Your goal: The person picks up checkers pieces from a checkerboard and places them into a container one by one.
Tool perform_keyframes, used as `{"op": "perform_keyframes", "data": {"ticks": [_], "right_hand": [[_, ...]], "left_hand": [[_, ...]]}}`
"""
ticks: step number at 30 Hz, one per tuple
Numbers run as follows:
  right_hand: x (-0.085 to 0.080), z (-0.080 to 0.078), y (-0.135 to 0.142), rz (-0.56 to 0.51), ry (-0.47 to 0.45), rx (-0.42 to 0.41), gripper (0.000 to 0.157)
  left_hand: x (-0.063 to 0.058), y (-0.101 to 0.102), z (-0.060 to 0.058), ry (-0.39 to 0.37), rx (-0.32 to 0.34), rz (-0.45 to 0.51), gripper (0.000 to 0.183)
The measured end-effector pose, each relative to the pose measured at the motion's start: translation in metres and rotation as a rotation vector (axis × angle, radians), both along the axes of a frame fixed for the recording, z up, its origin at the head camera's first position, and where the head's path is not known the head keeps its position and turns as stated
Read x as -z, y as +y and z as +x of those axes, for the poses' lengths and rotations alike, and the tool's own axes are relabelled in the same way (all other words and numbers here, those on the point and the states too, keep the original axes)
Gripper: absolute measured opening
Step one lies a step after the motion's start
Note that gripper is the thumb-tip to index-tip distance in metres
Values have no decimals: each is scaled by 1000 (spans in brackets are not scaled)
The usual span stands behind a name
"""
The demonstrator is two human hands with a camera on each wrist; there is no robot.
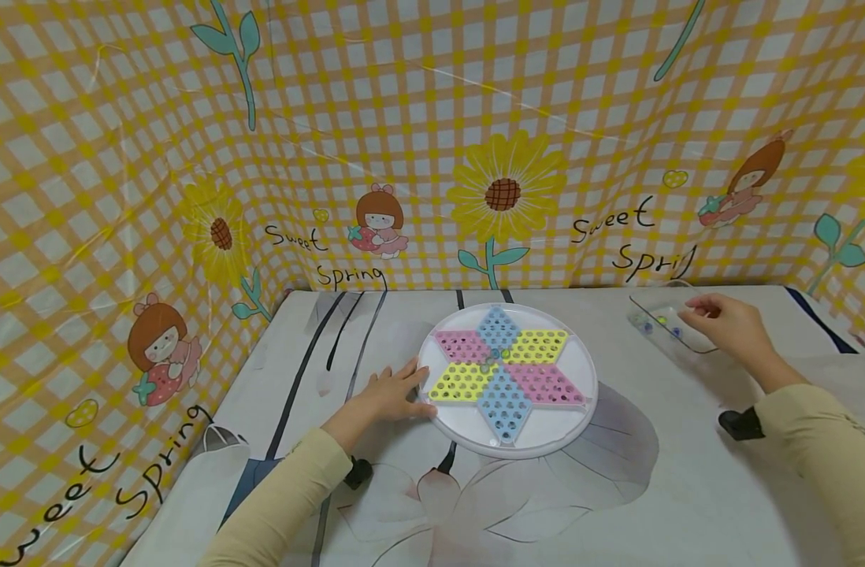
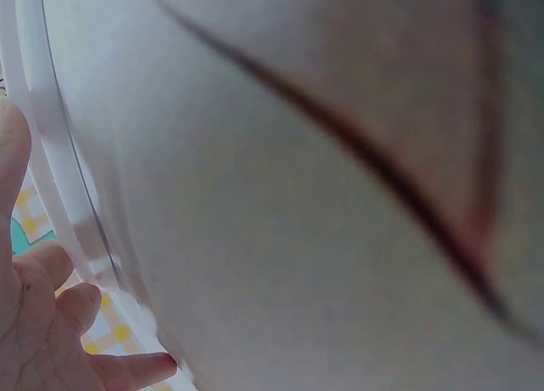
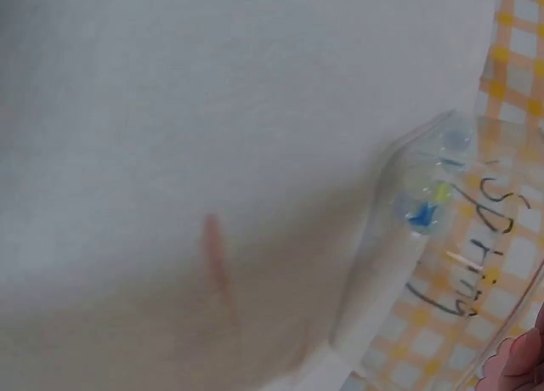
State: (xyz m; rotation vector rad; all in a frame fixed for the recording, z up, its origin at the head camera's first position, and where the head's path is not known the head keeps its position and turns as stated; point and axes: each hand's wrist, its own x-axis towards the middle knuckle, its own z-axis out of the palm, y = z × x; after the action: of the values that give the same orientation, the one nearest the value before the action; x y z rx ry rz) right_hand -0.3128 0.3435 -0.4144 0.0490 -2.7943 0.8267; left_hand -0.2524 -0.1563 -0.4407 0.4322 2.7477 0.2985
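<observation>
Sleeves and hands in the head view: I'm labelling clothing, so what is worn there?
The left sleeve and right sleeve are beige and reach the wrists. A small black piece juts out near the left one's end, another near the right's. The left hand and right hand are ungloved.

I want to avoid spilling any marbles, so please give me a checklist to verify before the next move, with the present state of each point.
1. Board lies flat on the table: ok.
2. Left hand touches the board's left rim: ok.
3. Marbles remain in the clear container: ok, a blue one among them.
4. Right hand is at the container: ok, by its right side in the head view.
5. A marble is between the right hand's fingers: cannot tell.
6. Marbles on the board are clear of both hands: ok, a few sit near its centre.
</observation>
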Motion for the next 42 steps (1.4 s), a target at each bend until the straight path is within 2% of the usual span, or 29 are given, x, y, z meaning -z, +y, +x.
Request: {"op": "perform_keyframes", "data": {"ticks": [7,15,20,32,42], "right_hand": [[-11,-3,-17,-16,31,-33,42],[-17,-4,-45,-32,111,-142,32],[-22,-4,-70,-32,112,-206,29],[-19,-6,-129,-68,149,-322,22],[-12,-4,-171,-133,105,-406,20]], "left_hand": [[0,0,0,0,-1,5,81],[3,0,-1,-5,0,3,81],[3,0,-2,-5,-1,1,81],[0,0,-2,-13,-8,-4,81],[-2,0,0,-14,-7,-19,81]]}}
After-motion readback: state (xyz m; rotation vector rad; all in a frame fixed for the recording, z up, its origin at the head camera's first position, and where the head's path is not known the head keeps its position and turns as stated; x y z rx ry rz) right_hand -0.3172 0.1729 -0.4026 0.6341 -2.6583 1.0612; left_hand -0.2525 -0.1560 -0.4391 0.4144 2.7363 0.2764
